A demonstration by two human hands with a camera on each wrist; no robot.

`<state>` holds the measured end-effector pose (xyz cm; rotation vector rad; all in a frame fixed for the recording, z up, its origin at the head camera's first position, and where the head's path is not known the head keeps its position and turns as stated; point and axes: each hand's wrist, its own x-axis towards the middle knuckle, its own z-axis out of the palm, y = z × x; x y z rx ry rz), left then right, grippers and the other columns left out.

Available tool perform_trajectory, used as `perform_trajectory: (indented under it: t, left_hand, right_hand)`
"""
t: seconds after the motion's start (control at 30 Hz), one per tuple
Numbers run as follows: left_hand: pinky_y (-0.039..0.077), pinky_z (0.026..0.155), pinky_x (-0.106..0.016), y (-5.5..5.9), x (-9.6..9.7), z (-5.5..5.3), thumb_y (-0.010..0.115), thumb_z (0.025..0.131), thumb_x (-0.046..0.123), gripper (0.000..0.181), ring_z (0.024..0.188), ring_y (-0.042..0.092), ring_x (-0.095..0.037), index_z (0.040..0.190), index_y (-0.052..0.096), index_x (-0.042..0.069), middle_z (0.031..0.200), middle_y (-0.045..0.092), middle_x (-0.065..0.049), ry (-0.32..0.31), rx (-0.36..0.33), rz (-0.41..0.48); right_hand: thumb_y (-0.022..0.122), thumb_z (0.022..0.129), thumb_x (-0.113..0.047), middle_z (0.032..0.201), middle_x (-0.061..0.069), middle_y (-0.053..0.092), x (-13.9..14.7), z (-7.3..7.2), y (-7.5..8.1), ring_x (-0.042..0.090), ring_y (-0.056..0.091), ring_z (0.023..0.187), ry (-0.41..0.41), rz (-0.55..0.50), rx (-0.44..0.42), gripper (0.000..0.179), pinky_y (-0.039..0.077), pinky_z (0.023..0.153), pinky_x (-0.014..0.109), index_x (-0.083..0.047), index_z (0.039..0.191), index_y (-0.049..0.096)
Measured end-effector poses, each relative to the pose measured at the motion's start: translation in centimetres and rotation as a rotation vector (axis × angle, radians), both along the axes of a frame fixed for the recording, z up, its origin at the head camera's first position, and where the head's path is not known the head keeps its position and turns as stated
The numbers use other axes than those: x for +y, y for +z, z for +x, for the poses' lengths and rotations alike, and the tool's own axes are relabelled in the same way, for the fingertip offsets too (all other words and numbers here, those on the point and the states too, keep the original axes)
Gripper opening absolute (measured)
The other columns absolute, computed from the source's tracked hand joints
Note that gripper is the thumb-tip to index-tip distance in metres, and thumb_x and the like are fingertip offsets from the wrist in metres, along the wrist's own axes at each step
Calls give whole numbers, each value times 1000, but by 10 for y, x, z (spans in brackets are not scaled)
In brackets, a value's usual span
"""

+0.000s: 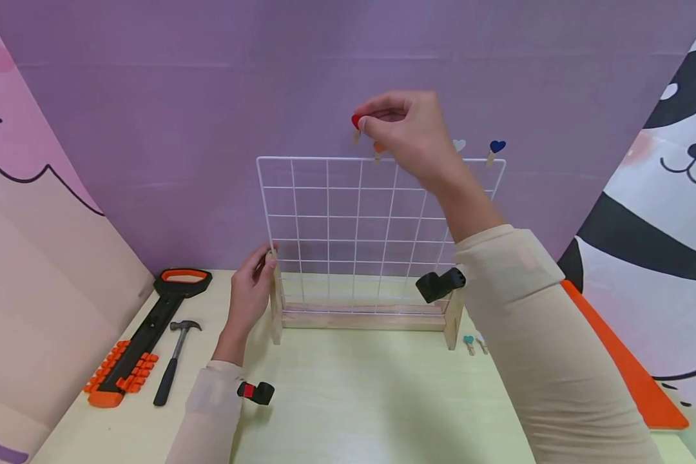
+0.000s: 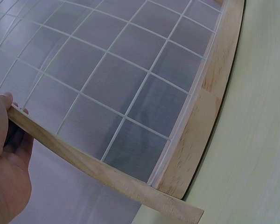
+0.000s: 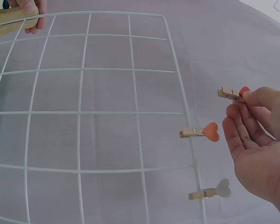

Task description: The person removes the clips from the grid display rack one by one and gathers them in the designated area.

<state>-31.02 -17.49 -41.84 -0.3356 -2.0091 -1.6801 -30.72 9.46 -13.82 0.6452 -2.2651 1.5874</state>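
A white wire grid (image 1: 342,229) stands upright in a wooden base (image 1: 362,320). My left hand (image 1: 252,283) grips the wooden side post (image 2: 91,165) at the grid's left edge. Above the top wire, my right hand (image 1: 412,132) pinches a small clothespin with a red heart (image 3: 231,94) between thumb and fingers; its wooden end points away from the hand, apart from the wire. Clipped along the top wire are clothespins with an orange heart (image 3: 211,132), a white heart (image 3: 223,188) and a dark blue heart (image 1: 497,147).
Two more clothespins, one with a teal heart (image 1: 469,345), lie on the table (image 1: 348,399) by the base's right foot. At the left are a claw hammer (image 1: 174,361) and a black and orange tool (image 1: 151,332). An orange flat piece (image 1: 626,367) lies at the right.
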Motion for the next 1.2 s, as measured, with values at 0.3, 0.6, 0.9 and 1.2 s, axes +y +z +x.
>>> perform_trajectory:
  t: [0.3,0.6,0.9,1.2]
  left_hand:
    - [46,111,-22,-2,-2,-1,60,105,13,42,137,58,-28,146,57,3,146,61,-15,14,-7,-13]
    - [45,109,-12,-4,-4,-3,59,105,11,43,138,56,-29,147,55,1,147,60,-17,16,-24,-9]
    - [46,111,-22,-3,-4,-1,60,105,12,42,137,58,-29,145,57,2,146,61,-16,10,6,-10]
    - [46,111,-25,-3,-4,-1,60,105,15,43,137,58,-31,145,56,1,145,61,-16,16,19,-18]
  right_hand:
    - [72,95,-13,95,1,77,15,11,-2,21,72,88,34,-11,64,16,60,89,22,-4,107,78]
    - [71,96,-17,103,-1,77,33,26,-8,16,71,101,-11,52,41,18,58,89,16,-8,110,79]
    - [73,96,-19,100,-5,77,49,31,-21,13,72,96,-9,59,21,18,59,86,16,-8,110,78]
    - [73,96,-18,97,-6,78,68,33,-39,11,72,94,-13,52,39,19,58,86,14,-7,111,78]
